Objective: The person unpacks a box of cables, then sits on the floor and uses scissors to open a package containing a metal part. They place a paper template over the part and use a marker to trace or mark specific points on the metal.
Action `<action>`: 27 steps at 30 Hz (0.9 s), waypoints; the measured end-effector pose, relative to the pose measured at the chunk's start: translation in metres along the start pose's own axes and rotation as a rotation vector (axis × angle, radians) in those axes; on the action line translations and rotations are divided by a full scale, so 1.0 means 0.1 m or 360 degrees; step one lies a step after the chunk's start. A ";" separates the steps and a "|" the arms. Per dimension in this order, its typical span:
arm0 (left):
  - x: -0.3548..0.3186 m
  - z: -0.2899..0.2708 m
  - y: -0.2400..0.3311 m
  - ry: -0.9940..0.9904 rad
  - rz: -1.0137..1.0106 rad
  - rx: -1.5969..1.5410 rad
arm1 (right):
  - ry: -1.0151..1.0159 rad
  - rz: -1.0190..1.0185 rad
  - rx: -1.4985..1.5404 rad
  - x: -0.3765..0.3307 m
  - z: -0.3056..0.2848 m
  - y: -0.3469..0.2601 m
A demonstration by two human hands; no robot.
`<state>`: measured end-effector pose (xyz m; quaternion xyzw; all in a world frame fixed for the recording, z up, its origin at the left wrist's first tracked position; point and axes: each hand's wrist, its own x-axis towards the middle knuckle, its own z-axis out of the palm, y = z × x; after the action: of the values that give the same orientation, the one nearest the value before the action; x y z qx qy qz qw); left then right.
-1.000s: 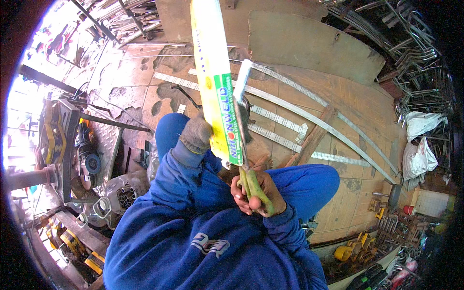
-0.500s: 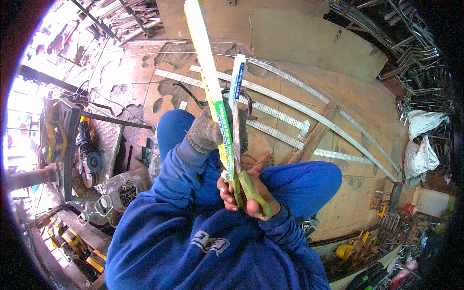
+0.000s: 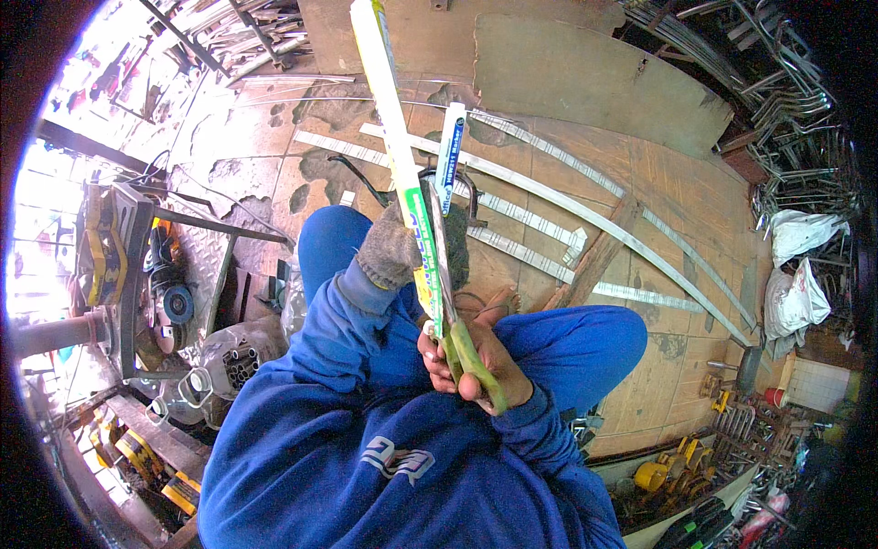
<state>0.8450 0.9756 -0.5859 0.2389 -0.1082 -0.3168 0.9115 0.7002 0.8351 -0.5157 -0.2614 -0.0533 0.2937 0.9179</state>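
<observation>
My left hand (image 3: pixel 388 247), in a grey knit glove, is closed around a long, slim welding-rod packet (image 3: pixel 393 128) in white, yellow and green. The packet slants upward over the floor. Beside it a white and blue marker (image 3: pixel 450 151) stands up from the same grip, its lower end hidden. My bare right hand (image 3: pixel 498 361) grips a pair of snips by the green handles (image 3: pixel 468 352). The dark blades (image 3: pixel 446 265) point up along the packet's right side, close to its lower end. Whether the blades bite into the packet cannot be made out.
Marked metal strips (image 3: pixel 521 215) and a long plain bar (image 3: pixel 585 215) lie on the tiled floor ahead, across a wooden block (image 3: pixel 608 238). An angle grinder (image 3: pixel 174 293) and plastic jugs (image 3: pixel 210 375) are at left. White sacks (image 3: pixel 794 297) and bent metal rods are at right.
The green handles of the snips have come closer together in my right hand. The marker has turned slightly in the left grip. The packet has barely moved.
</observation>
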 end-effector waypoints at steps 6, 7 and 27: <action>0.01 -0.08 0.05 -0.0226 0.0020 -0.0161 | 0.0202 0.0043 -0.0124 -0.04 0.10 -0.04; 0.01 -0.07 0.05 -0.0250 0.0014 -0.0209 | 0.0214 0.0093 -0.0120 -0.05 0.10 -0.04; 0.10 0.41 0.39 -0.0201 0.0154 0.0286 | 0.0358 0.0012 -0.0339 -0.03 -0.09 0.03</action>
<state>0.8593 0.9810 -0.5306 0.2938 -0.2047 -0.2758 0.8920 0.6979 0.8314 -0.5252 -0.3887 0.0201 0.2586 0.8841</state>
